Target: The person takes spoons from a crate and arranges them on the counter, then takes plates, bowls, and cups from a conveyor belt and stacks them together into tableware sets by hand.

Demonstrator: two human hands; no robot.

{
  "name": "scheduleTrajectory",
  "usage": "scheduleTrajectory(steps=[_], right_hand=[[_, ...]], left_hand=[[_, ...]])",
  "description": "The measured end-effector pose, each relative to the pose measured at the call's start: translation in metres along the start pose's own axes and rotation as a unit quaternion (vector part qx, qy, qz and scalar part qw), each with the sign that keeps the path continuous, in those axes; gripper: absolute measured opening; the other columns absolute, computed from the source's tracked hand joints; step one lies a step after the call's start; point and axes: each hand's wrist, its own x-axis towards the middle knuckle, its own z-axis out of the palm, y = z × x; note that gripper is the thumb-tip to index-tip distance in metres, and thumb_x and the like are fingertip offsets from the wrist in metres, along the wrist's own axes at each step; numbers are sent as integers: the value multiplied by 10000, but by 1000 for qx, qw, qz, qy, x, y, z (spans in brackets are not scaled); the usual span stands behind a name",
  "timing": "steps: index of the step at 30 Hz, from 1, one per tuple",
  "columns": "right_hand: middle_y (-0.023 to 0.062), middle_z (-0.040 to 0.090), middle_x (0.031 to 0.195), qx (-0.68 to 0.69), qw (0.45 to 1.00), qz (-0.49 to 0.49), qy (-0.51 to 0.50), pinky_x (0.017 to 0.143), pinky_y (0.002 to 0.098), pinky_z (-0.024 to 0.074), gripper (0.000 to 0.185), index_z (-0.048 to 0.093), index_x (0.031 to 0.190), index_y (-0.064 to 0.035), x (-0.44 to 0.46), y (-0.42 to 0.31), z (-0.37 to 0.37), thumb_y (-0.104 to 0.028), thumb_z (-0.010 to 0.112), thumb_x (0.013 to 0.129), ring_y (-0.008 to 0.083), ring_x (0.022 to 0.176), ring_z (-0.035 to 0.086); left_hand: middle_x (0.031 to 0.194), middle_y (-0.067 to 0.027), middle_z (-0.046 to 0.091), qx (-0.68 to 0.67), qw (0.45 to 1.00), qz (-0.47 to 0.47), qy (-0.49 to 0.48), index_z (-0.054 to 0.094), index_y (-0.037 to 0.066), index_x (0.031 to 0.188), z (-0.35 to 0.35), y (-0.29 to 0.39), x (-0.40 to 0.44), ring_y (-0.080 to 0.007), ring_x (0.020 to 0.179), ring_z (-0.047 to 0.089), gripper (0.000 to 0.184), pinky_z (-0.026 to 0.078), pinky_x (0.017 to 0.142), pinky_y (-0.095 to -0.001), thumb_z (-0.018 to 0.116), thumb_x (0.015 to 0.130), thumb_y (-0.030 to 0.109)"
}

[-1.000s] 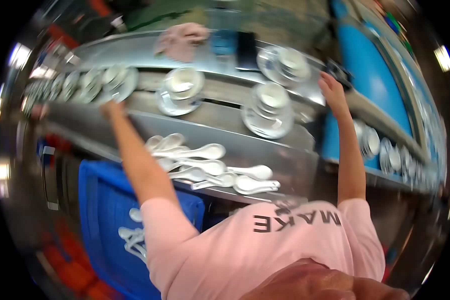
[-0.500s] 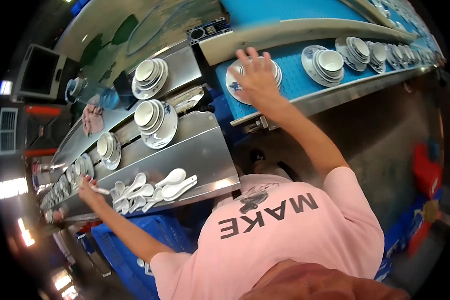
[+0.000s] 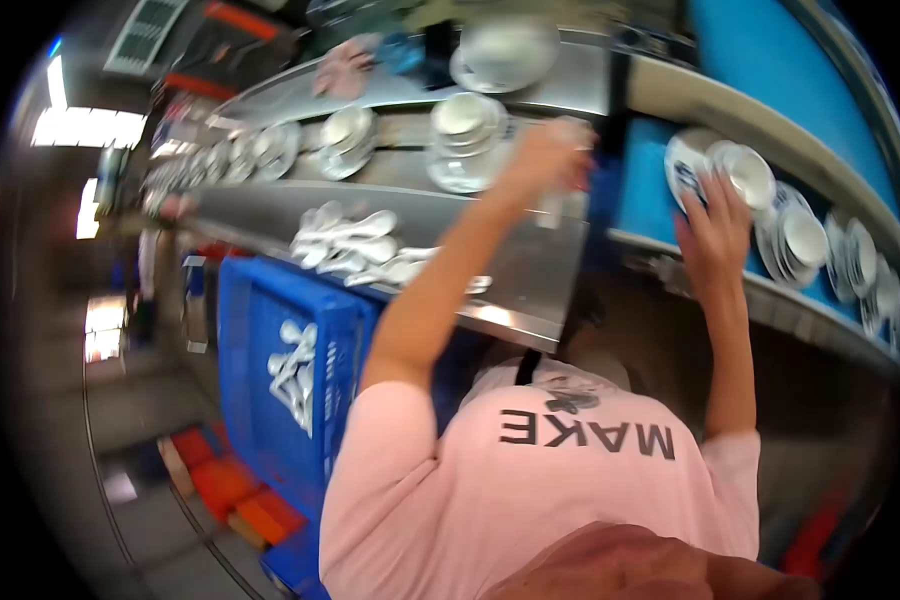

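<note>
At left, a bright window (image 3: 89,128) and a slim tube light (image 3: 56,82) stand out in the dim room. Below them, the grey floor (image 3: 145,420) bears thin dark lines.

The word MAKE (image 3: 587,434) is printed in large, dark capitals across the front of a pink shirt (image 3: 570,485); its letters are seen running from right to left, M at the right, E at the left. Small pale marks (image 3: 332,385), perhaps lettering, are carried on a blue crate (image 3: 355,325), too blurred to be read.
</note>
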Motion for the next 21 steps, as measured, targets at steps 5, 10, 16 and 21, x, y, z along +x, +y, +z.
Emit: scheduleTrajectory(steps=[5, 10, 16, 21], right_hand=[[130, 551, 1056, 266, 938, -64, -212, 803, 380, 438, 375, 528, 1075, -98, -146, -92, 82, -84, 558, 701, 314, 970, 520], [113, 549, 1054, 253, 925, 154, -237, 783, 353, 449, 348, 507, 1097, -75, -162, -128, 223, -94, 529, 750, 270, 925, 534], [92, 546, 1051, 324, 861, 357, -159, 758, 320, 462, 321, 483, 1123, -47, -168, -140, 288, -106, 495, 808, 216, 871, 550], [75, 544, 1049, 686, 579, 435, -70, 737, 293, 473, 303, 462, 1145, -23, -192, -140, 283, -116, 467, 857, 172, 826, 563]], left_hand=[[690, -94, 565, -31, 999, -25, 32, 462, 17, 925, 44, -26, 9, -152, 468, 552, 168, 412, 393, -237, 492, 807, 133], [676, -98, 568, -27, 999, -45, 9, 469, 11, 916, 6, -25, -6, -158, 467, 556, 177, 420, 380, -246, 502, 801, 142], [932, -166, 534, -100, 986, -122, -44, 455, -29, 1066, -28, -35, 9, -255, 762, 605, 292, 545, 649, -335, 493, 861, 175], [1045, -170, 459, -66, 987, -136, -47, 404, -46, 1128, -6, -33, 32, -291, 918, 551, 303, 528, 751, -396, 410, 891, 142]])
